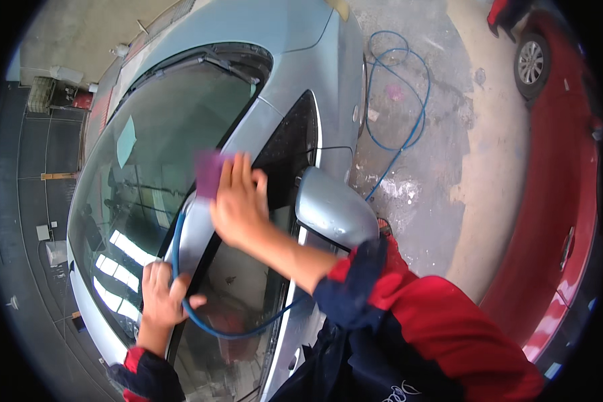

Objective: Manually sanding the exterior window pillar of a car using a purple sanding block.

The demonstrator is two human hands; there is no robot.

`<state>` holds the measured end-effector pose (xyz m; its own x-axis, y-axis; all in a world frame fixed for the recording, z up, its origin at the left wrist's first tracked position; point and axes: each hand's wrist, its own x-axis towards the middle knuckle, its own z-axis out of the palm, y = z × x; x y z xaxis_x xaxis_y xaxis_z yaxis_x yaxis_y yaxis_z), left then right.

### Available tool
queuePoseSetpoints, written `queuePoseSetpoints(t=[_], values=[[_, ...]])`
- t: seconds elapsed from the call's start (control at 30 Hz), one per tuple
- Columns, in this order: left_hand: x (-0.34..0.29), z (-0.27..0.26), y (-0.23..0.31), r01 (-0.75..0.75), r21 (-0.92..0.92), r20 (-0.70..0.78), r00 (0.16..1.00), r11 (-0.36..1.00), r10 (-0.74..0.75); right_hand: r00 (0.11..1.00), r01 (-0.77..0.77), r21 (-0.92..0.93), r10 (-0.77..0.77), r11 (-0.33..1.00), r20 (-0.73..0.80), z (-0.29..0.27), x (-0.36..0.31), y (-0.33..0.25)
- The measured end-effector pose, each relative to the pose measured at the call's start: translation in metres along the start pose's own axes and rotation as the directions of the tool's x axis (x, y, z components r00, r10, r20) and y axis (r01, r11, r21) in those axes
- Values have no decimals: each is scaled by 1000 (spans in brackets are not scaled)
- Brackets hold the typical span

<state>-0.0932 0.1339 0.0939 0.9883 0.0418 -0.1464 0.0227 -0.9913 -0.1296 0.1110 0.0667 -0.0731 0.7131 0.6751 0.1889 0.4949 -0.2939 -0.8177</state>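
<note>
My right hand (238, 201) presses a flat purple pad (210, 175) against the windscreen pillar of a light blue-grey car (291, 77). Its fingers lie stretched over the pad, which is blurred, so its exact kind cannot be made out. Lower down the same pillar, my left hand (162, 298) holds a blue hose (176, 248) between thumb and curled fingers. The hose's end points up along the pillar toward the pad. From the left hand the hose loops across the side window (238, 278) toward my body.
The wing mirror (335, 208) sticks out beside my right forearm. More blue hose (425, 100) lies coiled on the wet, stained floor (442, 181). A red car (556, 201) stands at the right; part of another person (506, 15) shows at the top right.
</note>
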Motion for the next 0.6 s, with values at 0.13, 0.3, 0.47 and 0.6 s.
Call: queuePoseSetpoints(t=[0.13, 0.3, 0.47, 0.6], values=[[68, 29, -25, -23, -56, -35, 999, 998, 21, 976, -211, 20, 212, 977, -57, 3, 53, 39], [64, 31, -26, 29, -74, -50, 998, 997, -32, 998, -54, 12, 53, 998, 32, 7, 15, 24], [67, 33, -28, 31, -80, -50, 998, 996, -35, 959, -274, -26, 271, 961, -89, 11, 87, 70], [67, 35, -29, 22, -97, -52, 998, 995, -27, 990, -141, -36, 142, 989, 23, -1, 38, 37]])
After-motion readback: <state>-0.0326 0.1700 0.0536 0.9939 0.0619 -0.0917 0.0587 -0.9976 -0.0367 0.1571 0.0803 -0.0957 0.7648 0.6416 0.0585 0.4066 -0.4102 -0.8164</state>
